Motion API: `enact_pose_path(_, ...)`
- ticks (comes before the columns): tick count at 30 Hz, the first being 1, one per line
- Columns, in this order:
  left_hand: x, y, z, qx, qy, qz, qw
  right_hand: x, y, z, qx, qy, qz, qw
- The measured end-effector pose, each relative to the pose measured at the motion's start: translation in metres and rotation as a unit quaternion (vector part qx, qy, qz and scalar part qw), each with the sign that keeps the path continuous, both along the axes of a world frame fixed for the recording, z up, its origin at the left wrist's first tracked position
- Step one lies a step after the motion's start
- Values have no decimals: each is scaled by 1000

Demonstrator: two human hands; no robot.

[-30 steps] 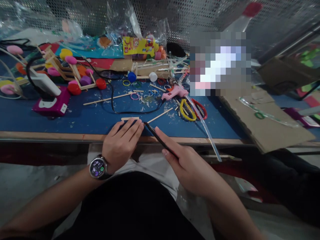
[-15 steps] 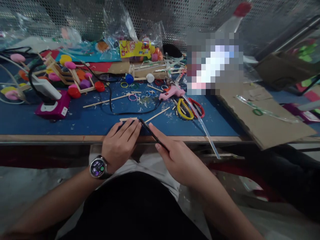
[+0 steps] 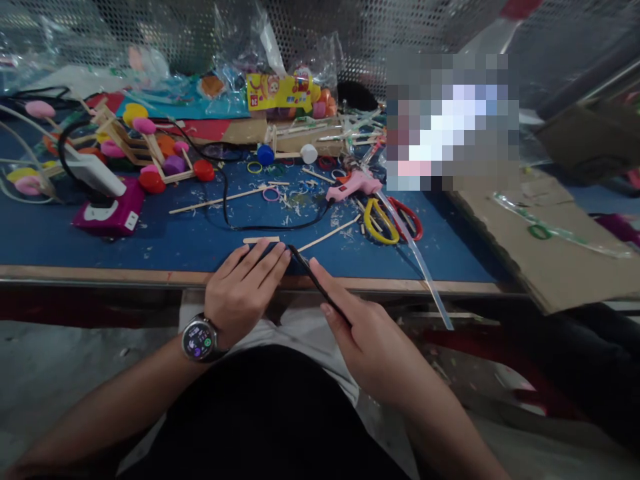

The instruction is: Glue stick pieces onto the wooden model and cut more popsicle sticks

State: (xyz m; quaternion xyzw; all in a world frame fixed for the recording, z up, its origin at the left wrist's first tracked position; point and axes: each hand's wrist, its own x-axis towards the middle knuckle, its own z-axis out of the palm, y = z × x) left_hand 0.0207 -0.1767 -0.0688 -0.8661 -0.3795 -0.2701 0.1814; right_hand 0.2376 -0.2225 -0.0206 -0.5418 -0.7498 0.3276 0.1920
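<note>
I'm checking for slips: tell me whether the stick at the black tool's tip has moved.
Yes: the stick has shifted slightly rightward; its far end lies closer to the yellow scissors handle.

Blue-topped table (image 3: pixel 165 243), perforated panel (image 3: pixel 165 33) behind, grey floor (image 3: pixel 60 373) below

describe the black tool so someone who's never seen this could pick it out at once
Start at the blue table and go to its near edge. There the right hand grips the slim black tool, which slants toward the left hand's fingertips. It is straight, unlike the looping black cable, and dark, unlike the pale wooden stick.
</note>
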Motion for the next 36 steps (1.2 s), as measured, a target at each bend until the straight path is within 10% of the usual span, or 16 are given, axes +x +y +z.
enact_pose_path(36,0,-1,2,-3,-10,2,1000,-5,16,11,21,-17,30,999)
